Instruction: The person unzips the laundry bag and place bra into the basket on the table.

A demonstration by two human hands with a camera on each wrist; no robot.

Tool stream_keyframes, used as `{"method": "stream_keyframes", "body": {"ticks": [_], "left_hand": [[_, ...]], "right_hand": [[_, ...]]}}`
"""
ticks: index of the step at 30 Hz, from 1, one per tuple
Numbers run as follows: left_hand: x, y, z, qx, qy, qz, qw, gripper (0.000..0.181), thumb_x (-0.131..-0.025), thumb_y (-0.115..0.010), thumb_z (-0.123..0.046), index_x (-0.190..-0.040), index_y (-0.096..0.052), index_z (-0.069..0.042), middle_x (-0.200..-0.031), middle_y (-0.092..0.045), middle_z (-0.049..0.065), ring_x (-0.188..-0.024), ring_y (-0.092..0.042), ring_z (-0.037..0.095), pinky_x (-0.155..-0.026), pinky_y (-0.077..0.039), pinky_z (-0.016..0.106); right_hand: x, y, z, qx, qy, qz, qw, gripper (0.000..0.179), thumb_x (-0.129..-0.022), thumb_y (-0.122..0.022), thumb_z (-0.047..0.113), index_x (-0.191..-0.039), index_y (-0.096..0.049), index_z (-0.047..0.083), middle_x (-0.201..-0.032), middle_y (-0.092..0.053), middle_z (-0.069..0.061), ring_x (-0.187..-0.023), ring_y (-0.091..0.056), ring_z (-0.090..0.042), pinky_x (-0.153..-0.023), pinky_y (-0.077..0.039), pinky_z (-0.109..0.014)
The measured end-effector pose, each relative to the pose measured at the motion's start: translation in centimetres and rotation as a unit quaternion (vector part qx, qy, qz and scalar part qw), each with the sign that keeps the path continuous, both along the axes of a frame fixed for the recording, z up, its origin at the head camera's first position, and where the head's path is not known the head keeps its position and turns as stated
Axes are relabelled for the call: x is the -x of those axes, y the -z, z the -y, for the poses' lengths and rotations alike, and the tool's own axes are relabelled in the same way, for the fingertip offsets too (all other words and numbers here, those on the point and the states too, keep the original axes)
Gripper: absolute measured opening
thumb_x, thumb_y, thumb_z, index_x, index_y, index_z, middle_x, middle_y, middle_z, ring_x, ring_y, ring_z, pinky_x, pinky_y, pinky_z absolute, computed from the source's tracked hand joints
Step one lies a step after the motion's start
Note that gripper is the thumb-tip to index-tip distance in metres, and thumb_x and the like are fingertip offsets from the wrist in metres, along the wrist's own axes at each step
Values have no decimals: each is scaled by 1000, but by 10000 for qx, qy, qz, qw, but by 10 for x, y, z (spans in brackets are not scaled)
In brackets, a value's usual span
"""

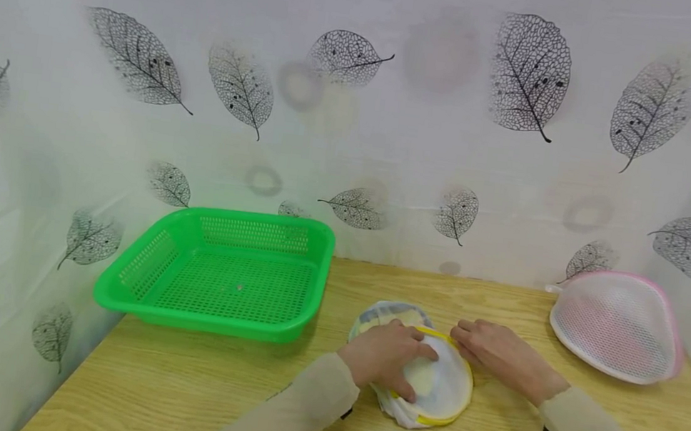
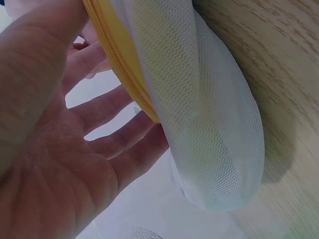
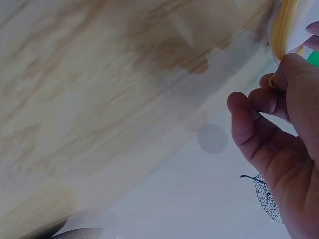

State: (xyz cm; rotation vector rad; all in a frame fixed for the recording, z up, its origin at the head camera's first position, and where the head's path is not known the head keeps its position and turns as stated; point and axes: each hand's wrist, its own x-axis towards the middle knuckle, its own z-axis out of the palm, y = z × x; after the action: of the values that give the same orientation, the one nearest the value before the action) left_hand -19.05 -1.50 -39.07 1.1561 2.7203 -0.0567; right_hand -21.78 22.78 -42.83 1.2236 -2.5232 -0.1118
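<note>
A round white mesh laundry bag (image 1: 437,385) with a yellow zipper trim (image 2: 124,64) lies on the wooden table. Pale and checked patches show through its mesh at the far left; what makes them cannot be told. My left hand (image 1: 383,357) rests on the bag with thumb and fingers spread. In the left wrist view, its fairly straight fingers (image 2: 107,107) reach behind the yellow edge. At the bag's upper right rim, my right hand (image 1: 503,353) pinches a small yellow zipper pull (image 3: 272,80) between thumb and forefinger.
To the left stands a green perforated plastic basket (image 1: 300,325). A second mesh bag (image 1: 617,324), white with pink trim, lies at the far right near the curtain. The leaf-printed white curtain (image 1: 393,142) closes off the back and both sides of the table (image 1: 169,388).
</note>
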Motion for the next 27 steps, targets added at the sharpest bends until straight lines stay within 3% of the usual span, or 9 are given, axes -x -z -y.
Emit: {"method": "stream_keyframes", "body": {"ticks": [20, 27], "left_hand": [[0, -1, 1, -32, -23, 39, 10000, 66, -80, -84, -52, -140, -62, -34, -147, -58, -6, -124, -57, 16, -101, -49, 25], [-1, -2, 1, -7, -114, 20, 9999, 67, -80, -84, -54, -141, -61, -38, -150, -54, -7, -123, -56, 16, -97, -50, 26]], "right_hand": [[-2, -2, -2, -6, -130, -98, 9999, 20, -87, -75, 7, -85, -57, 16, -75, -48, 7, -63, -48, -8, -54, -43, -21], [-2, -1, -2, 50, -45, 135, 9999, 19, -88, -75, 8, -86, -58, 15, -75, -47, 8, -62, -46, -6, -54, -43, -22]]}}
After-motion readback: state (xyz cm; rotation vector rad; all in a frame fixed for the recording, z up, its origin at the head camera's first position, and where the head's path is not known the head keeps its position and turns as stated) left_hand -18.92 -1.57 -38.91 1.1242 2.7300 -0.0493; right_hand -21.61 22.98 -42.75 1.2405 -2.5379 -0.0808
